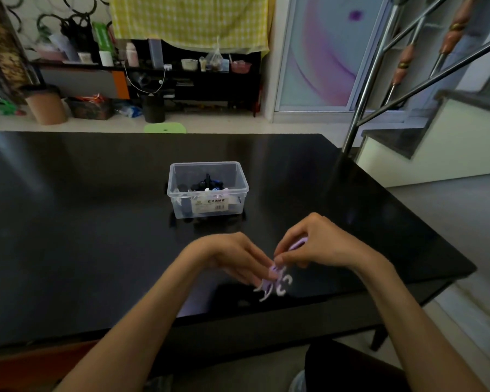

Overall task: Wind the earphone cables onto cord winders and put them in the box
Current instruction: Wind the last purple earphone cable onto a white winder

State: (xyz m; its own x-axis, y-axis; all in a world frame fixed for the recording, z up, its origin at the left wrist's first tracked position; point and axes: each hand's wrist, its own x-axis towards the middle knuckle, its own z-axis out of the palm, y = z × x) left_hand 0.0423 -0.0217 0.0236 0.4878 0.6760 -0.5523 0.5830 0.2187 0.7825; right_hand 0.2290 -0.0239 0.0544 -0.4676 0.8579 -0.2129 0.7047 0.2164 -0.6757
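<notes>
Your biggest risk right now is the cable slipping loose. Your left hand pinches the lilac cord winder at its fingertips, and your right hand pinches what looks like a strand of the earphone cable just above it. White loops of cable hang free under the winder, so if either pinch eases, the turns could spring off and you would have to rewind. A loose loop could also catch on your fingers as you bring the next turn round. The bundle is blurred, so you cannot judge how many turns are on.

The clear plastic box sits on the dark tabletop, beyond your hands. The winder and cable are held on the near side of the box, close above the tabletop, well apart from it. The box is open-topped, with dark and white wound pieces already inside and a label on its near wall.

The cable looks thin and pale, white to lilac, springy in its curls. The winder is small and soft purple.
</notes>
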